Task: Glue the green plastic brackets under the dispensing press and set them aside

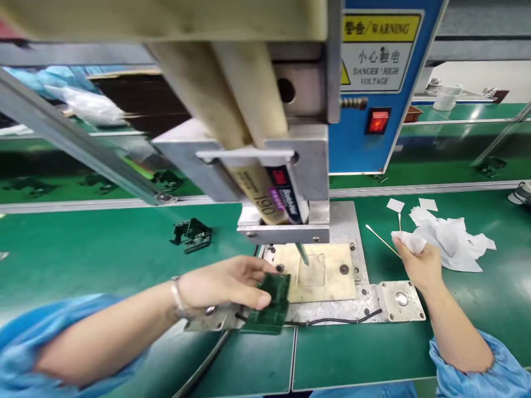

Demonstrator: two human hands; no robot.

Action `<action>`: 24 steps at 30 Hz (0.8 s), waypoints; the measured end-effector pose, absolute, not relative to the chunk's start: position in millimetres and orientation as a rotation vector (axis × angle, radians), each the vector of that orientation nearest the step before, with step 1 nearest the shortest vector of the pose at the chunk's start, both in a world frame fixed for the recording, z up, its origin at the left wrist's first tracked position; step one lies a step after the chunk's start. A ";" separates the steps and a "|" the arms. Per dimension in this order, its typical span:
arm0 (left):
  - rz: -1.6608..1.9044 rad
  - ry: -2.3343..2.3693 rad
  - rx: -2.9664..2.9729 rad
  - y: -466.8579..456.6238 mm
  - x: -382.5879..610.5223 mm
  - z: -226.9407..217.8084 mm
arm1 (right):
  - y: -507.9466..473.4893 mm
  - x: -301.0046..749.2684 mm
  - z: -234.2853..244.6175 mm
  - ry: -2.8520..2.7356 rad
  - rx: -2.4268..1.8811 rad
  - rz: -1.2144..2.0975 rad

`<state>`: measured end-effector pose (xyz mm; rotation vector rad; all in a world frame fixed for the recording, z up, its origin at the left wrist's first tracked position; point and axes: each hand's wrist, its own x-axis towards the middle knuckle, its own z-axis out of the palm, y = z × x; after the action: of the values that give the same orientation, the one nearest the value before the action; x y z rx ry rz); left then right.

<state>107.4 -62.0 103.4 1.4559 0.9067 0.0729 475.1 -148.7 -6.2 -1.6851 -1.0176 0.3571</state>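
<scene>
My left hand (pixel 226 284) grips a dark green plastic part (pixel 271 304) by its near edge, holding it at the left side of a tan fixture plate (pixel 332 276). A thin dispensing needle (pixel 302 254) points down at the plate's recess from a 3M adhesive cartridge (pixel 274 196) clamped in the machine above. My right hand (pixel 421 265) is to the right of the plate and pinches a white wipe (pixel 409 241). Both forearms wear blue sleeves.
A blue machine housing (pixel 373 138) with a high-voltage warning label and a lit red switch (pixel 378 121) stands behind. Crumpled white wipes (pixel 452 240) and a cotton swab (pixel 381 239) lie at right. A round metal button (pixel 401 298) sits on the base plate. Another dark part (pixel 191 234) lies at left.
</scene>
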 end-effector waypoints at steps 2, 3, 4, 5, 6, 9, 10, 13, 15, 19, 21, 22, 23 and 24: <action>0.028 0.826 1.270 -73.2 123.2 86.4 | -146.7 476.8 -7.1 -0.972 -1.705 0.372; 0.057 0.822 1.251 -75.2 131.5 80.3 | -145.7 477.6 -7.0 -0.956 -1.716 0.383; 0.082 0.830 1.254 -74.8 139.1 76.0 | -144.8 478.3 -6.7 -0.943 -1.725 0.389; 0.106 0.843 1.274 -72.8 145.6 73.3 | -144.2 479.0 -6.2 -0.936 -1.729 0.394; 0.129 0.850 1.307 -69.7 150.7 72.1 | -143.8 479.5 -5.7 -0.937 -1.730 0.396; 0.167 0.821 1.447 -61.2 158.9 72.6 | -144.1 480.3 -5.1 -0.975 -1.730 0.387; 0.194 0.822 1.510 -60.1 159.9 72.8 | -144.2 480.3 -5.3 -0.986 -1.734 0.384; 0.280 0.867 1.771 -62.1 161.8 70.7 | -143.3 479.3 -7.2 -0.981 -1.750 0.384; 0.314 0.882 1.937 -64.9 162.6 66.9 | -141.6 478.6 -8.3 -0.968 -1.733 0.403; 0.368 0.925 2.166 -65.7 154.3 62.9 | -145.7 479.3 -3.9 -0.966 -1.700 0.448; 0.501 0.979 2.344 -64.0 138.9 68.1 | -156.7 479.7 2.0 -1.016 -1.744 0.515; 0.602 1.012 2.417 -63.6 128.2 72.3 | -164.5 479.3 5.2 -1.053 -1.760 0.560; 0.721 1.047 2.440 -64.1 116.1 77.0 | -173.1 478.3 8.3 -1.089 -1.764 0.606; 0.834 1.074 2.418 -65.7 103.4 81.1 | -182.0 476.4 10.9 -1.116 -1.758 0.662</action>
<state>103.4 -65.7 81.1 2.4184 1.0735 0.8338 476.4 -182.0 10.9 -1.7579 -1.1162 0.6619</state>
